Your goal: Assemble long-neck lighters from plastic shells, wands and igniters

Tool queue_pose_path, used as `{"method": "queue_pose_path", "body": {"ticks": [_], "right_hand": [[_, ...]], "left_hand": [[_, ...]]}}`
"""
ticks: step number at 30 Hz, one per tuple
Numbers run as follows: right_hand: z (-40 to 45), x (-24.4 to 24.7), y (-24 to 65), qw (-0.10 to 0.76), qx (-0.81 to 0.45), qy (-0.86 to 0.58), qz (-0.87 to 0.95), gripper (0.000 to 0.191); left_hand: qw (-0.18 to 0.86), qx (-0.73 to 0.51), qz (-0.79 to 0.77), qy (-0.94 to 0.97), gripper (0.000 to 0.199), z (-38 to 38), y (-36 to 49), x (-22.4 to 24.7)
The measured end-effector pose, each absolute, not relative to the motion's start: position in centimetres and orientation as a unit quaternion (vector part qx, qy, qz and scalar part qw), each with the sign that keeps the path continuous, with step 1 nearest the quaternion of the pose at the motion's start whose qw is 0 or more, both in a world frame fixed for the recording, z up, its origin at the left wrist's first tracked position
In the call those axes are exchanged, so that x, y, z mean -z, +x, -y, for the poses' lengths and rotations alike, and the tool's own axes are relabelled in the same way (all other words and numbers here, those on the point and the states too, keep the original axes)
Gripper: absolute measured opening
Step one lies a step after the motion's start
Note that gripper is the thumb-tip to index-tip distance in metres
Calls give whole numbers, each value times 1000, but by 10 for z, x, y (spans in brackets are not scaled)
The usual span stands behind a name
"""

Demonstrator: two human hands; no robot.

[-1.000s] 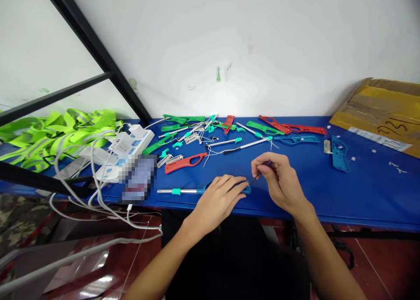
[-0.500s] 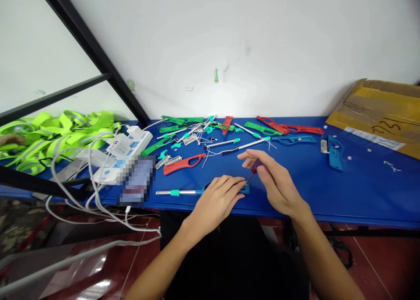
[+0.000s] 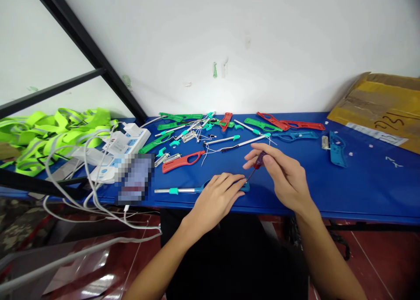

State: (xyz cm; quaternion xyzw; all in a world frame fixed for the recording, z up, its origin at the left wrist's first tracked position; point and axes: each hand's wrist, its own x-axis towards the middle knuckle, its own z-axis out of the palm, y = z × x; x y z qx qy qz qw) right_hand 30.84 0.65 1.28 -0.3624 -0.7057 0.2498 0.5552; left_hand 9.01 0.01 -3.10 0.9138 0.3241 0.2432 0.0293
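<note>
My left hand [image 3: 218, 193] lies over a blue long-nosed gas lighter [image 3: 199, 189] at the table's front edge, fingers curled round its handle and holding it down. The lighter's metal tube [image 3: 164, 191], with a turquoise collar [image 3: 173, 191], points left; most of the handle is hidden under the hand. Between the thumb and fingers of my right hand [image 3: 285, 177] is a screwdriver [image 3: 259, 160] with a dark purple and red handle. Its thin shaft slants down to the handle's right end, where the tip meets the blue plastic beside my left fingertips.
Behind lie lighter parts: a red shell [image 3: 183, 162], green shells [image 3: 262, 125], metal tubes [image 3: 221, 141] and thin wires. Blue shells [image 3: 337, 149] lie to the right, before a cardboard box [image 3: 380, 109]. Leftward are a phone [image 3: 136, 177], a power strip [image 3: 139, 138], cables and yellow-green reflective straps [image 3: 62, 135].
My right hand has opened its grip angle a little and shifted slightly right, showing more of the screwdriver handle. My left hand and the lighter stay nearly still; the view has shifted slightly.
</note>
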Motion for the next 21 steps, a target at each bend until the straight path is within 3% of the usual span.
{"method": "queue_pose_path", "body": {"ticks": [4,8,14,18,21], "right_hand": [[-6,-14,312,560,-230,-340,720,42],[-5,-15,311,566,-144,-317,747,37],[-2,-18,309,552,-272,-305,727,36],[-4,-18,305,603,-134,-361,699,32],[-3,-24,310,555,-82,-371,740,27]], "left_hand": [[33,-243,-320,915,32,0,90,31],[30,-245,-319,915,31,0,90,31],[28,-245,-322,914,32,0,91,33],[23,-243,-320,915,32,0,90,32],[23,-250,-318,914,31,0,90,32]]}}
